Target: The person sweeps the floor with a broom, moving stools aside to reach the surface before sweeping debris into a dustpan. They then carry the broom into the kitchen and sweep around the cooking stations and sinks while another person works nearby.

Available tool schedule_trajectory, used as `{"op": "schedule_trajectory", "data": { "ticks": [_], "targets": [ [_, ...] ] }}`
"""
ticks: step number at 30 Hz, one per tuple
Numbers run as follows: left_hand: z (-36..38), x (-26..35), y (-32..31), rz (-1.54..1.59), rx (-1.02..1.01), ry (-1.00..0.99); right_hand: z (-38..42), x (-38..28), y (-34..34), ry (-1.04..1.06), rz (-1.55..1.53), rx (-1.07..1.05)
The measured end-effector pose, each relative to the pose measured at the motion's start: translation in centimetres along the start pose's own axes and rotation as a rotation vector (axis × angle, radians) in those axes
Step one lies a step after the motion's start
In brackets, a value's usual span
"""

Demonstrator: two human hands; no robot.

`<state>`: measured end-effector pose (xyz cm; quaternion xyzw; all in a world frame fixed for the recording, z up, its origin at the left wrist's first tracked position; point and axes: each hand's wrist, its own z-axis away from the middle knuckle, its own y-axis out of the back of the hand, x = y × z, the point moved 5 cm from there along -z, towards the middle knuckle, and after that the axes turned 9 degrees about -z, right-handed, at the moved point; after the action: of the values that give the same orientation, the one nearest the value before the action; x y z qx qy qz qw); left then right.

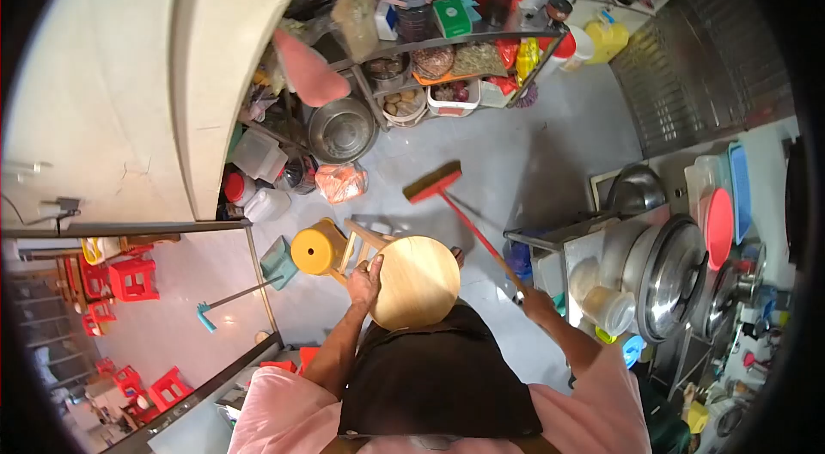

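My left hand (363, 284) is closed on the edge of a round wooden stool (418, 284), which is tilted so its pale seat faces me and its legs point away to the left. In my right hand (540, 308) is the handle of a red broom (468, 220); its wide head rests on the grey floor ahead of me. A yellow plastic stool (314, 246) is just left of the wooden one. Beside that lies a teal dustpan (277, 263) with a long grey handle. A dark apron covers my front.
Crowded shelves (378, 93) line the far side, with a metal basin (342, 131) and an orange bag (341, 182) before them. To the right, a counter carries large lidded pots (666, 278). Red stools (133, 280) stand past the doorway at left.
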<state>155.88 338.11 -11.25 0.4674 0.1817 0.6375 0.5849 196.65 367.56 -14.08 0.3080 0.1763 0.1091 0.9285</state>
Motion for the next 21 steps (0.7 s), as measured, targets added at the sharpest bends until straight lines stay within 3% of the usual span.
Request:
{"op": "schedule_trajectory", "data": {
  "ticks": [2, 6, 7, 9, 12, 13, 15, 18, 21],
  "targets": [
    [0.0, -1.5, 1.2, 0.036, 0.042, 0.027, 4.2, -0.3, 2.1, 0.092, -0.021, 0.007],
    [-0.3, -5.5, 2.4, 0.12, 0.196, 0.044, 11.4, -6.5, 8.4, -0.162, -0.26, -0.144],
    [-0.2, -6.5, 2.6, 0.16, 0.218, 0.061, 11.0, -7.7, 8.6, -0.107, -0.227, -0.095],
    [-0.1, -8.0, 2.9, 0.143, 0.194, 0.093, 8.8, -10.0, 7.7, 0.007, -0.167, -0.003],
    [0.4, -9.2, 3.6, 0.105, 0.201, 0.087, -1.6, -12.5, 2.2, 0.473, 0.027, 0.159],
    [0.4, -9.7, 3.5, 0.102, 0.199, 0.078, -5.1, -14.6, 0.7, 0.133, -0.222, 0.065],
    [1.0, -10.6, 3.4, 0.104, 0.206, 0.074, -10.8, -20.1, -1.7, 0.298, -0.081, 0.175],
    [1.6, -11.4, 3.6, 0.121, 0.23, 0.079, -12.7, -26.8, -4.1, 0.392, 0.163, 0.132],
    [1.9, -12.2, 4.1, 0.141, 0.171, 0.088, -11.1, -26.2, -3.9, 0.269, 0.127, 0.151]
  ]
}}
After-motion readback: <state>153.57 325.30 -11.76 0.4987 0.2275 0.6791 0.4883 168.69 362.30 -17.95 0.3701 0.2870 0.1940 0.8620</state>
